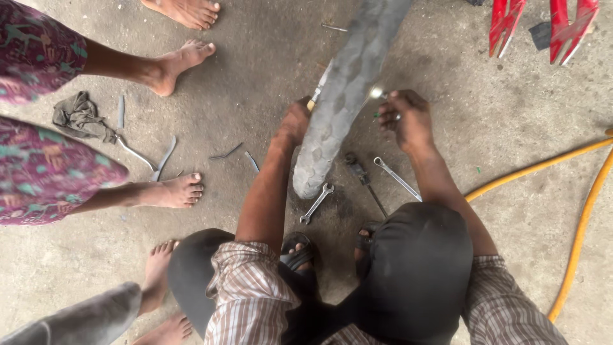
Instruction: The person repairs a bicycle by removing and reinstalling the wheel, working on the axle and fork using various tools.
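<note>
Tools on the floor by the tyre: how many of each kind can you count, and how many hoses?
Spanners: 2
Dark hand tool beside the tyre: 1
Yellow hoses: 2
Total: 5
The left hand grips a wooden-handled tool; the right hand touches the tyre.

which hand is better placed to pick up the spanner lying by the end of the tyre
Probably the left hand: it rests on the tyre on the side where the spanner lies. The right hand is busy, pinching a small shiny part.
</note>
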